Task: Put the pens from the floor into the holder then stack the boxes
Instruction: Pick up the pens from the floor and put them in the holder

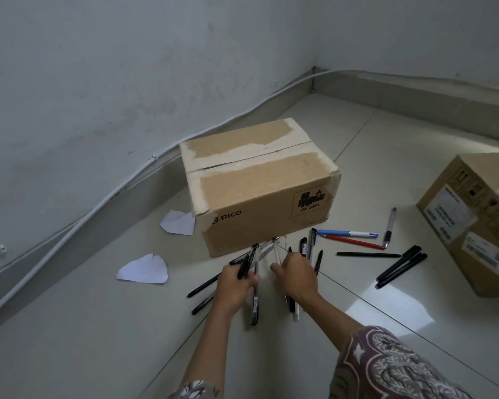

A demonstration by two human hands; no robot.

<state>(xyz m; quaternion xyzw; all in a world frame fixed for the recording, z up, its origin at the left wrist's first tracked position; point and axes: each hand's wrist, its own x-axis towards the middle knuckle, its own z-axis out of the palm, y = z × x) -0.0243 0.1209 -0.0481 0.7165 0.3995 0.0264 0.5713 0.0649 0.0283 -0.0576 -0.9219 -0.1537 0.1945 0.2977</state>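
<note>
A brown cardboard box (260, 182) marked PICO stands on the tiled floor, and a second cardboard box (473, 223) sits at the right edge. Several pens lie scattered in front of the first box: a blue-and-white pen (347, 233), a red pen (355, 242), a clear pen (390, 227) and black pens (401, 266). My left hand (234, 286) is closed around a few black pens (247, 263). My right hand (296, 273) pinches a white pen (276, 251) near the box's front. No holder is in view.
Two torn pieces of white paper (144, 270) (179, 223) lie on the floor to the left of the box. A white cable (98, 203) runs along the grey skirting under the wall. The room's corner is behind the box.
</note>
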